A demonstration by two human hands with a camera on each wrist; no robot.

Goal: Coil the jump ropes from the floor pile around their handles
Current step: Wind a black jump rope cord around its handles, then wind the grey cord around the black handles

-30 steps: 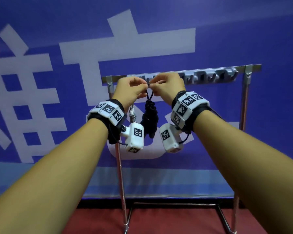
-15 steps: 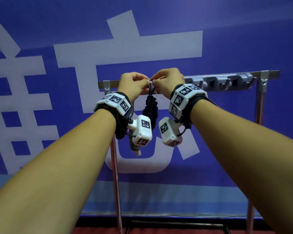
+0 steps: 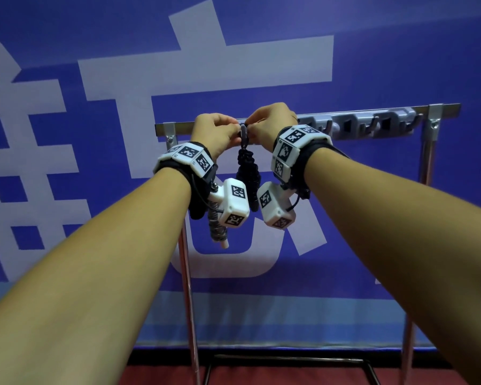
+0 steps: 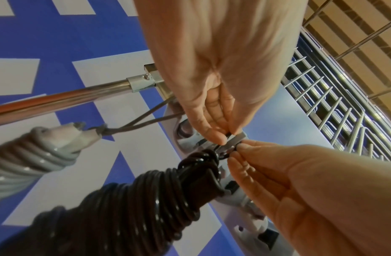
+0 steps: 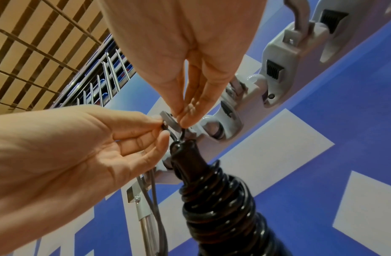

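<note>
left hand (image 3: 216, 132) grip pinches loop of black coiled jump rope (image 3: 248, 173) | right hand (image 3: 272, 123) grip pinches same loop at grey hook (image 4: 234, 139) | rope hangs below rack bar (image 3: 372, 113) | grey coiled rope (image 4: 25, 155) hangs left | blue banner (image 3: 400, 65) behind

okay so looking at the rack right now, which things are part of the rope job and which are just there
In the job:
black coiled rope
its loop, pinched by left hand and right hand
grey hook
grey coiled rope, already hung

Just there:
rack
spare hooks
blue banner
</note>
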